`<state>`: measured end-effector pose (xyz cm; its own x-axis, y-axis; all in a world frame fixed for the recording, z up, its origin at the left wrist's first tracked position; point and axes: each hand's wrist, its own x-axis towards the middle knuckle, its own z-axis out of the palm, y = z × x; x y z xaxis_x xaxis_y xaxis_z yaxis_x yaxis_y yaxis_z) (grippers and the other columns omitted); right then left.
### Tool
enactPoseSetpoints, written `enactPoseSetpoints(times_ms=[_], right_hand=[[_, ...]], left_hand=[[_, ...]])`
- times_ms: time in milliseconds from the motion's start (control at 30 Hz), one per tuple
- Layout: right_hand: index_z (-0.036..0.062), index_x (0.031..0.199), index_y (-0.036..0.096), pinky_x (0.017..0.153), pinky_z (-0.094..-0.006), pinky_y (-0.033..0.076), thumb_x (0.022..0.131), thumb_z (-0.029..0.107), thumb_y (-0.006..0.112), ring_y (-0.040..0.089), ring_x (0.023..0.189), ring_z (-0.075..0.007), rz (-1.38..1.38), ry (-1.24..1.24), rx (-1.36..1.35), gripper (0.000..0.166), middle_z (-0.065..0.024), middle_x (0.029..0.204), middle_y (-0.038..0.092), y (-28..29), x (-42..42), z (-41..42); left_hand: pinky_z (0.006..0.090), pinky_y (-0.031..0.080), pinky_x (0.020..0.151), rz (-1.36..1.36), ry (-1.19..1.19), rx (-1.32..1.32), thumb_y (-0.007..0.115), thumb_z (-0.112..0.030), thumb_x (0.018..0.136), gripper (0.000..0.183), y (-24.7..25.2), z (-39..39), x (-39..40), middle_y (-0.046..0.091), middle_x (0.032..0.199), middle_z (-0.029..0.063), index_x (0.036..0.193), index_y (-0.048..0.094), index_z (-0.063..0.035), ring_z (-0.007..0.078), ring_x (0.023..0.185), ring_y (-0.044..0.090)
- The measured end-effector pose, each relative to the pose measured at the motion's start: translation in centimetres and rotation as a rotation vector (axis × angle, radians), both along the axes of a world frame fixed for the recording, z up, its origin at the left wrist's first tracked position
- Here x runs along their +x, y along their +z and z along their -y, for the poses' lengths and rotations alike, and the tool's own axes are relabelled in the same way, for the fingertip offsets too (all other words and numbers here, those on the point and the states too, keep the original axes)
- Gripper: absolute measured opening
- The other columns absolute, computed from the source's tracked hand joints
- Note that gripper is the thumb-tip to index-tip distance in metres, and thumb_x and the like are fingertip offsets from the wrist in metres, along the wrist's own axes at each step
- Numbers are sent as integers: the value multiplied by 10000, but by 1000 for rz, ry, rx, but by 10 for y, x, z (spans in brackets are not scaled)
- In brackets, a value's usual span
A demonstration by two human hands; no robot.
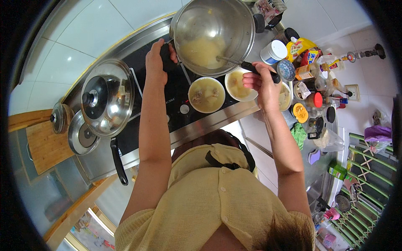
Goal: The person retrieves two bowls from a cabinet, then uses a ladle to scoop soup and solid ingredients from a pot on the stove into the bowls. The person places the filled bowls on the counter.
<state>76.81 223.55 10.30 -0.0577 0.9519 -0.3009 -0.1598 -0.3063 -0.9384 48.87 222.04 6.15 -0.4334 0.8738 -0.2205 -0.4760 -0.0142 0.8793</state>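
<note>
A large stainless steel pot (216,26) is tilted towards me on the hob, with pale yellow broth (202,51) pooled at its lower side. My left hand (157,62) grips the pot's black side handle (165,52). In my right hand (265,81) is the black handle of a ladle (230,60); its bowl end dips into the broth and is hidden. In front of the pot stands a white bowl (206,95) of soup with chunks in it. A second soup bowl (235,83) and a third (285,98) are partly covered by my right hand.
On the left, a steel lid (116,103) rests over a black-handled pan (117,160), near a smaller lid (82,136) and a wooden board (47,147). A white tub (274,51), a blue patterned bowl (286,70), a cut pumpkin (300,113) and several bottles crowd the right-hand counter.
</note>
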Motion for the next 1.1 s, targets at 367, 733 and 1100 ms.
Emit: enactPoseSetpoints(times_ms=[367, 733, 1100], right_hand=[[-4, 1027, 575, 551, -289, 543, 890, 212, 527, 647, 585, -206, -23, -46, 46, 260, -174, 748, 654, 19, 27, 9], [-7, 1044, 570, 549, -304, 538, 883, 221, 516, 636, 583, -209, -22, -136, 45, 285, -186, 753, 647, 44, 69, 44], [8, 1057, 555, 540, -303, 529, 912, 243, 476, 622, 556, -196, 101, -235, 43, 287, -161, 731, 644, 57, 121, 108]], left_hand=[[332, 431, 535, 69, 9, 32, 471, -294, 903, 321, -13, 1, -4, 508, 580, 74, 716, 524, -39, 192, 523, 491], [337, 451, 539, 60, -26, 23, 460, -286, 904, 295, -13, 1, -2, 487, 574, 66, 745, 509, -43, 189, 512, 486], [352, 432, 533, 38, -24, 19, 434, -314, 938, 333, -10, 1, 3, 442, 549, 47, 734, 493, -57, 177, 498, 444]])
